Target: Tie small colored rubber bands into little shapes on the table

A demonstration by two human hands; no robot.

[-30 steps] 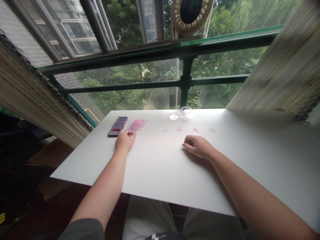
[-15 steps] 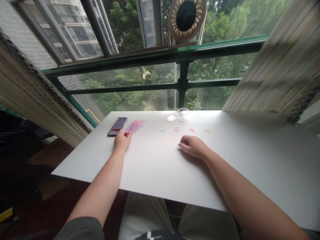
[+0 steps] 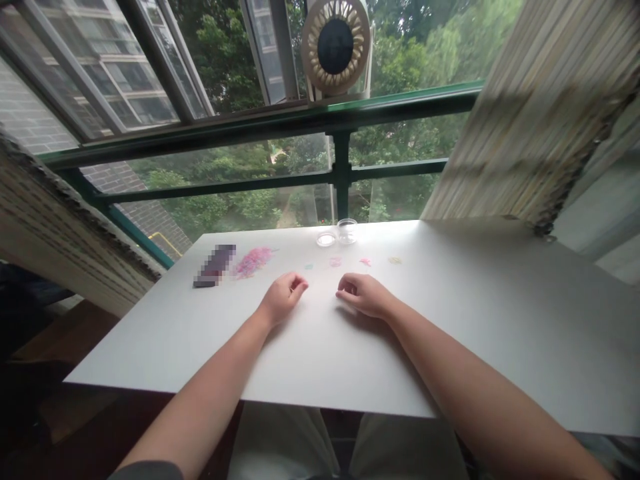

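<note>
My left hand (image 3: 283, 298) is over the white table (image 3: 300, 360), thumb and forefinger pinched together. Anything between those fingertips is too small to make out. Close by on the right, my right hand (image 3: 366, 295) rests with curled fingers, their tips partly hidden. A gap separates the two hands. Beyond them runs a row of small coloured clusters: a pale green one (image 3: 309, 267), a pink one (image 3: 335, 262), a deeper pink one (image 3: 365, 261) and a yellowish one (image 3: 395, 261). Left of the row lies a loose heap of tiny pink and purple pieces (image 3: 254, 262).
A clear round tub (image 3: 347, 232) stands at the table's far edge, its clear lid (image 3: 327, 239) beside it. At far left lies a dark phone (image 3: 215, 265), partly blurred out. Behind the table are a green railing (image 3: 280, 179), a round fan (image 3: 335, 47) and curtains.
My left hand has moved right, from the edge of the coloured heap to near my right hand. My right hand stays curled in about the same place. The view has shifted slightly.
</note>
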